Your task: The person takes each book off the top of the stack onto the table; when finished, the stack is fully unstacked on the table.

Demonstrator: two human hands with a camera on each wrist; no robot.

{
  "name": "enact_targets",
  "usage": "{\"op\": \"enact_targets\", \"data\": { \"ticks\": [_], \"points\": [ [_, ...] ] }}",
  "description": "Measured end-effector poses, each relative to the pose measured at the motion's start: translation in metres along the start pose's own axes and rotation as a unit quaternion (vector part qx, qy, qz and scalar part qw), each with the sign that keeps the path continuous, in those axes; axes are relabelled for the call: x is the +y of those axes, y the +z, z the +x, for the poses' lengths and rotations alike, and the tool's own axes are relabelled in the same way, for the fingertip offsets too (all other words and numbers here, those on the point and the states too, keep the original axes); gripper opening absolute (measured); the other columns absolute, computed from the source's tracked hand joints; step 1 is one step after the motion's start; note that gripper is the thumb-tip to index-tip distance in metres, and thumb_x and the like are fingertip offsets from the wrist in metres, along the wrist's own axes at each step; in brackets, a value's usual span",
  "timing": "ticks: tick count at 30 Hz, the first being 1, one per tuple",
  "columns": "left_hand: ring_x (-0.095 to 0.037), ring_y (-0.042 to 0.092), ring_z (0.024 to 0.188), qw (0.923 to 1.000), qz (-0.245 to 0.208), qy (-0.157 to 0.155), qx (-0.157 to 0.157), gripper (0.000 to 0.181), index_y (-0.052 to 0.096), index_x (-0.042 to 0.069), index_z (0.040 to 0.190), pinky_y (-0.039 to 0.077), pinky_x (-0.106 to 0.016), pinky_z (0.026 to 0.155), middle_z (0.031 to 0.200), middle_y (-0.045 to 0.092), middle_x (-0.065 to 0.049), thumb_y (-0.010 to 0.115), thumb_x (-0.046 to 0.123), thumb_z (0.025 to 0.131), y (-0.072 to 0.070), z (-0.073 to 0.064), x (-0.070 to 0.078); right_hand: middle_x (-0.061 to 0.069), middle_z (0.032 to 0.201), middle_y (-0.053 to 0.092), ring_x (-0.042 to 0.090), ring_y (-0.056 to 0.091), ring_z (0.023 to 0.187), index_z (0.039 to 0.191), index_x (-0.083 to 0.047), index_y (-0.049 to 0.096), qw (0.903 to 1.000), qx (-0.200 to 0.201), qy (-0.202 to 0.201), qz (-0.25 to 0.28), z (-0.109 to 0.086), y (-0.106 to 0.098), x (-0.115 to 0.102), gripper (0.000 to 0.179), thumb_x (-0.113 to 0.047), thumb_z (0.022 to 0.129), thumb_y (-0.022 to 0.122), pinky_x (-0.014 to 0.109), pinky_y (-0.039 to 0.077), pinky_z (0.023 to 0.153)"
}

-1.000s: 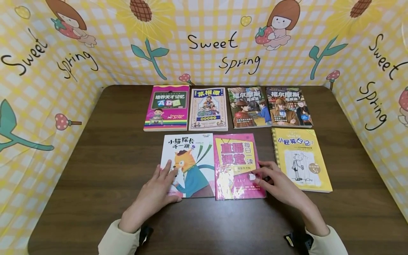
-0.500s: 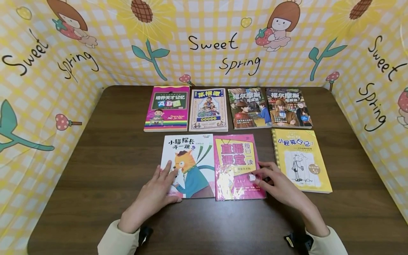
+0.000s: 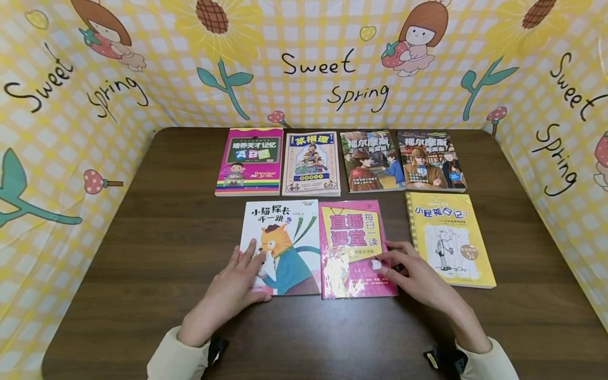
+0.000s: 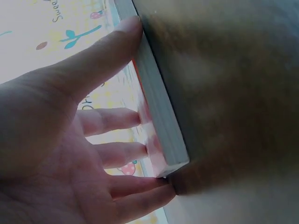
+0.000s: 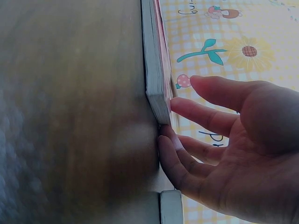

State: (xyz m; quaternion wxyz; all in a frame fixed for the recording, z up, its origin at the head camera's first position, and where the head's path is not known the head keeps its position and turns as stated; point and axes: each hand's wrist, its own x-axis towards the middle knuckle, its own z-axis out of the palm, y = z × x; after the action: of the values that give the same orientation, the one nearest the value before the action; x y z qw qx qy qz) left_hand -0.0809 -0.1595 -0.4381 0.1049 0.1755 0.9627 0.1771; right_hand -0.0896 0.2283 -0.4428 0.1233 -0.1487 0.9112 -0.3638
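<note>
In the head view, my left hand (image 3: pixel 230 282) rests on the lower left corner of a white picture book (image 3: pixel 290 272) with an orange cat on its cover. The left wrist view has the thumb against the book's near edge (image 4: pixel 161 114), fingertips on the cover and along the side. My right hand (image 3: pixel 420 277) lies at the right side of a pink book (image 3: pixel 353 211), index fingertip on its cover. In the right wrist view, the thumb stands off the pink book's corner (image 5: pixel 159 79) and other fingers reach down beside it. Both books lie flat, side by side.
A yellow book (image 3: pixel 451 232) lies right of my right hand. Behind stand in a row, lying flat, a magenta book (image 3: pixel 249 158), a cream book (image 3: pixel 311 163) and two dark-covered books (image 3: pixel 372 158). A patterned cloth (image 3: pixel 304 31) walls the wooden table (image 3: pixel 142 253) on three sides.
</note>
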Motion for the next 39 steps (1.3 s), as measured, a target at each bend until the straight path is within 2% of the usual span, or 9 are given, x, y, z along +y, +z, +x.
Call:
{"op": "enact_targets", "data": {
  "ticks": [8,17,32,39],
  "points": [
    [-0.057,0.026,0.133,0.9999,-0.008,-0.004,-0.012,0.083,0.047,0.003,0.141,0.044,-0.068,0.083,0.153,0.027,-0.024,0.080,0.042,0.076,-0.0017,0.0006,-0.0005,0.016,0.142,0.041,0.029,0.051,0.113,0.121,-0.014,0.066,1.0000,-0.001,0.002,-0.001,0.0001,0.0005,0.0005,0.029,-0.027,0.096,0.061,0.047,0.044,0.087],
    [-0.058,0.027,0.132,1.0000,-0.004,-0.001,-0.003,0.083,0.048,0.002,0.140,0.044,-0.067,0.083,0.153,0.028,-0.025,0.081,0.041,0.075,-0.0003,0.0008,-0.0001,0.017,0.141,0.041,0.029,0.052,0.112,0.121,-0.014,0.066,1.0000,-0.001,0.000,-0.001,-0.0001,0.0002,0.0001,0.029,-0.027,0.096,0.061,0.046,0.044,0.087],
    [-0.057,0.025,0.133,1.0000,0.000,-0.005,-0.005,0.082,0.047,0.002,0.140,0.043,-0.067,0.086,0.153,0.026,-0.024,0.080,0.040,0.076,-0.0001,0.0010,0.0011,0.016,0.142,0.040,0.029,0.051,0.112,0.121,-0.014,0.066,1.0000,-0.002,0.006,0.001,0.0003,-0.0010,-0.0001,0.030,-0.029,0.096,0.060,0.048,0.044,0.087],
    [-0.057,0.026,0.132,1.0000,0.008,-0.001,-0.005,0.082,0.047,0.001,0.140,0.044,-0.066,0.087,0.153,0.026,-0.025,0.081,0.039,0.076,0.0013,0.0007,0.0014,0.016,0.142,0.040,0.029,0.051,0.111,0.121,-0.014,0.066,1.0000,0.000,0.004,0.001,-0.0003,-0.0003,0.0003,0.029,-0.028,0.096,0.061,0.044,0.044,0.085]
  ]
}}
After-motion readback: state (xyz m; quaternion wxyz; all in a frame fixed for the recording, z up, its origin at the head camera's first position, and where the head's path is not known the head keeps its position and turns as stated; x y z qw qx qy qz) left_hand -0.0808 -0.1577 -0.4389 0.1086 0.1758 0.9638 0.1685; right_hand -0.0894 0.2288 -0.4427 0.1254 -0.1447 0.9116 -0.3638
